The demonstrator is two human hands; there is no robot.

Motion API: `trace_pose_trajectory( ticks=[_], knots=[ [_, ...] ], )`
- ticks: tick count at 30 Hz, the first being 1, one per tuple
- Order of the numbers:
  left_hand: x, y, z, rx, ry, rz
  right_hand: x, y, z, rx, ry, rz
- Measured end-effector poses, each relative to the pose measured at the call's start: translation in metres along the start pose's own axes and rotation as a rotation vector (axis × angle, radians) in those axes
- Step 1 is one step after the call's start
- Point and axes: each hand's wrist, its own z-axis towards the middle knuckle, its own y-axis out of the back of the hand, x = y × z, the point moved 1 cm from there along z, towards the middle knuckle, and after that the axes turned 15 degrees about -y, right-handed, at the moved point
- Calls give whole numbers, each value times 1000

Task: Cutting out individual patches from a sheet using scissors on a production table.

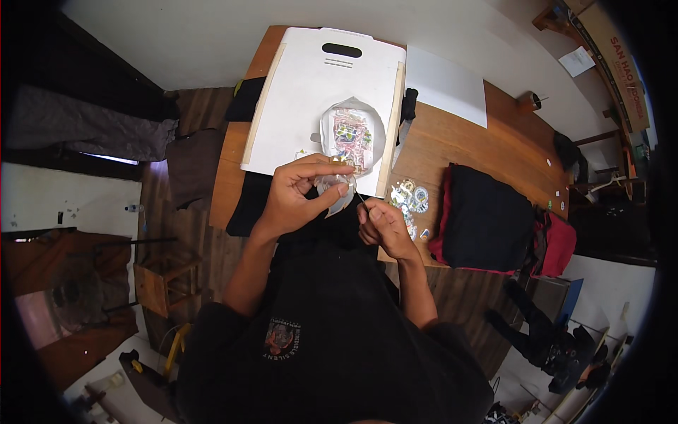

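Near the front edge of a white board, my left hand is closed, its thumb and fingers pinching a pale, curved piece of sticker-like sheet. My right hand, just to the right and a little nearer, is closed on a thin dark tool whose tip reaches the piece; its exact kind is too small to make out. Just beyond the fingers, a white open container with an uneven rim holds printed pink and green sheet scraps. My left fingers hide part of the piece.
Right of the board, several colourful cut-out stickers lie heaped on the wooden table. Beyond them are folded dark and red cloth, a white sheet and a brown cup. A wooden stool stands on the floor at left.
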Motion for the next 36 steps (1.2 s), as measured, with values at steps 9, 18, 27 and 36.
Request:
trace_pose_trajectory(
  ticks=[9,18,27,36],
  knots=[
    [-1,-4,-3,-92,-21,81,3,-9,4,-101,59,-27],
    [-2,-6,-4,-116,-22,91,-1,-8,7,-85,54,11],
    [0,-6,-5,-107,-13,90,-2,-8,8,-81,55,25],
    [0,-6,-5,-120,-7,85,-2,-9,7,-93,55,18]
  ],
)
